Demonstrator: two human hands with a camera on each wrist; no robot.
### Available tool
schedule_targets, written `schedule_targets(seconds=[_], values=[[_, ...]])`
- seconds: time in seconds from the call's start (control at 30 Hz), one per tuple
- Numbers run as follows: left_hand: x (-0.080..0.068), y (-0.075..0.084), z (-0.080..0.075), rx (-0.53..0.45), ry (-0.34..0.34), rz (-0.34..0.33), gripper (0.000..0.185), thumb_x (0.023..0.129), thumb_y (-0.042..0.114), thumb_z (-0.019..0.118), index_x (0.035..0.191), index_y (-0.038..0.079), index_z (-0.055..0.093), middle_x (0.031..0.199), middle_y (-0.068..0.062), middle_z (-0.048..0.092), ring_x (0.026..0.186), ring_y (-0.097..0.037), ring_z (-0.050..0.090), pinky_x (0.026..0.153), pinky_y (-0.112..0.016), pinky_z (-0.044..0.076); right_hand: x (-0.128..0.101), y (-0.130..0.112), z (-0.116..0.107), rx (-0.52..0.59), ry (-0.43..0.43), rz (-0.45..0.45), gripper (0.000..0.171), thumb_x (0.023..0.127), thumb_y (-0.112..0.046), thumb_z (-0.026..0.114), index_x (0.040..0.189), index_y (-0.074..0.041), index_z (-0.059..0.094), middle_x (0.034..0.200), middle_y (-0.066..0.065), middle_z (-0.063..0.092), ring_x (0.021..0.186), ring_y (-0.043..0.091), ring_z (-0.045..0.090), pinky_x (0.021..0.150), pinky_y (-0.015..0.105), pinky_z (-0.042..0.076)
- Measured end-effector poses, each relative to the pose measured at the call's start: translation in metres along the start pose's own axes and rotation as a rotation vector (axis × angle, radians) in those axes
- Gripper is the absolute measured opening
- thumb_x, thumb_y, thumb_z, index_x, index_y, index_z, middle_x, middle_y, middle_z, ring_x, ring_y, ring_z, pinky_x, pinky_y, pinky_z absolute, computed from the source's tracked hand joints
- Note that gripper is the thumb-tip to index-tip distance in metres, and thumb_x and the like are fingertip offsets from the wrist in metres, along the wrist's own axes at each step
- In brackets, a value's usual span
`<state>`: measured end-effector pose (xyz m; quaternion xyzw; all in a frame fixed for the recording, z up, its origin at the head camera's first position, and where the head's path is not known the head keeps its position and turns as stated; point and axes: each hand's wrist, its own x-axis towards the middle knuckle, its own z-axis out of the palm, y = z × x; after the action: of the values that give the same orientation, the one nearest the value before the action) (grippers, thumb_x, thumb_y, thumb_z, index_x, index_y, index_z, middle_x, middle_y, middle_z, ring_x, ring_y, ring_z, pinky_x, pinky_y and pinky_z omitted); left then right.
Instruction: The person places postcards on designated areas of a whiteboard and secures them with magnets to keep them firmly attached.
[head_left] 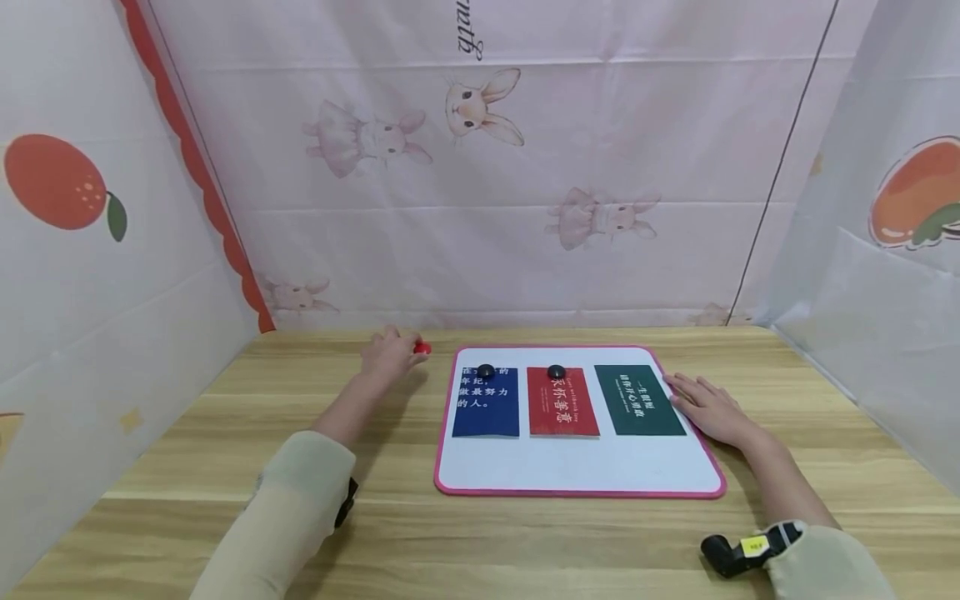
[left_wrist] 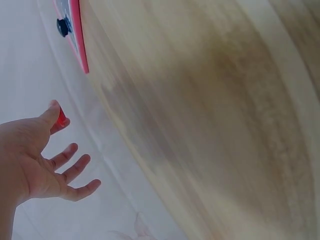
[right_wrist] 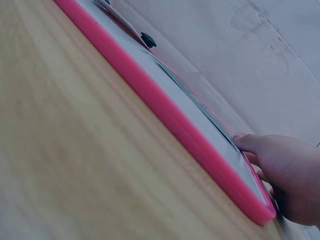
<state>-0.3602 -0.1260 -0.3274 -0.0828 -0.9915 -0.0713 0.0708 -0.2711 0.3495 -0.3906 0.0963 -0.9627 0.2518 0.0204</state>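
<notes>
My left hand (head_left: 388,357) pinches a small red magnet (head_left: 422,347) between thumb and a fingertip, left of the whiteboard (head_left: 480,467). In the left wrist view its other fingers are spread and the red magnet (left_wrist: 61,118) shows at the fingertips. A blue card (head_left: 486,417) and a red card (head_left: 551,421) lie on the board, each with a black magnet (head_left: 556,372) at its top. A green card (head_left: 641,417) lies at the right with no magnet on it. My right hand (head_left: 712,408) rests at the board's right edge, thumb (right_wrist: 245,142) by the green card.
The pink-rimmed board lies flat on a wooden table (head_left: 555,550). A fabric backdrop with rabbits (head_left: 480,267) stands along the back, and printed sheets (head_left: 67,350) stand at both sides. A black strap device (head_left: 750,550) is on the right wrist.
</notes>
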Motion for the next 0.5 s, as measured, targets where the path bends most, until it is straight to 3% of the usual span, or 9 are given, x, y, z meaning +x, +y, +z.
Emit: schedule_targets(seconds=[0.5], values=[[0.005, 0.025, -0.002, -0.018, 0.000, 0.034, 0.045, 0.090, 0.041, 0.055, 0.126, 0.014, 0.055, 0.112, -0.019, 0.047, 0.101, -0.035, 0.043, 0.078, -0.048, 0.043, 0.000, -0.002, -0.001, 0.012, -0.012, 0.003, 0.058, 0.097, -0.036, 0.040, 0.141, 0.000, 0.029, 0.141, 0.032, 0.020, 0.127, 0.053, 0.005, 0.099, 0.063, -0.001]])
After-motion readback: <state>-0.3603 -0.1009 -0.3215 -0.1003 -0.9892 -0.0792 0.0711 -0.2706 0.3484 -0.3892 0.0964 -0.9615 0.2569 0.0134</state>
